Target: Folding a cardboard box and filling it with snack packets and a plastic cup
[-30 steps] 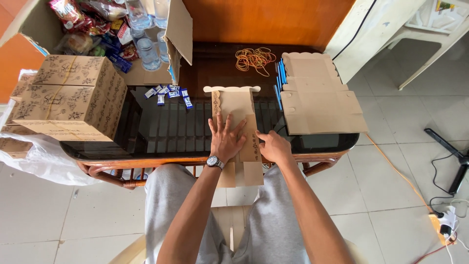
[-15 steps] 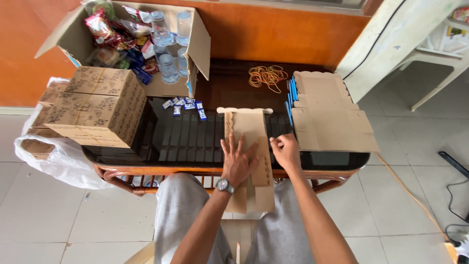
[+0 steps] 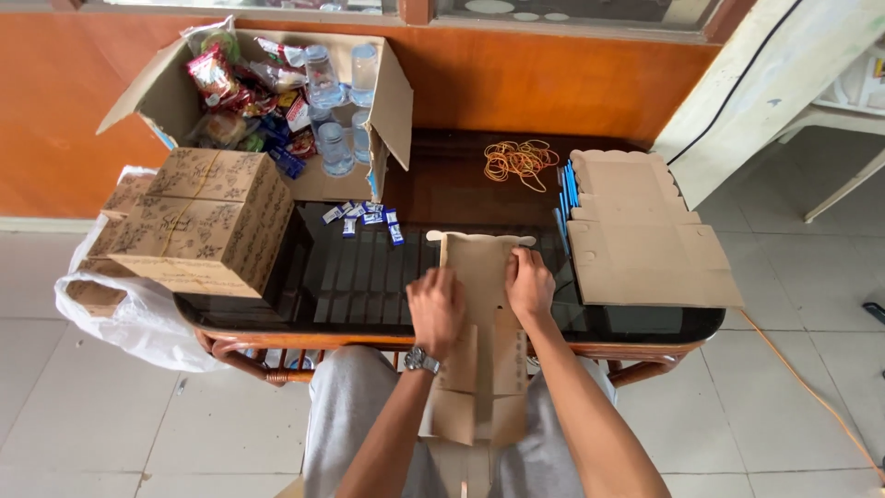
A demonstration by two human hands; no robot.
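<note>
i have both hands down on a flat, unfolded brown cardboard box blank (image 3: pixel 481 318) that lies lengthwise across the near edge of the dark glass-topped table with a wooden rim (image 3: pixel 387 281) and hangs off over my lap. my left hand (image 3: pixel 436 309), with a wristwatch (image 3: pixel 422 359) at the wrist, lies palm down on the left strip of the blank, fingers together and pressed flat, not pinching anything. my right hand (image 3: pixel 529 284) rests just beside it on the right strip, fingers curled down onto the cardboard; i cannot tell whether it is gripping an edge or only pressing.

just right of my right hand sits a stack of flat brown cardboard blanks (image 3: pixel 641 240), with blue-edged sheets (image 3: pixel 564 198) tucked at its left side. beyond my hands, small blue and white sachets (image 3: pixel 364 218) are scattered on the glass, and farther off lies a heap of tan rubber bands (image 3: pixel 518 160). well left of my left hand stand patterned brown assembled boxes tied with bands (image 3: pixel 207 221), above a white plastic bag (image 3: pixel 124 318). behind those is an open carton of snack packets and water cups (image 3: pixel 286 101).
</note>
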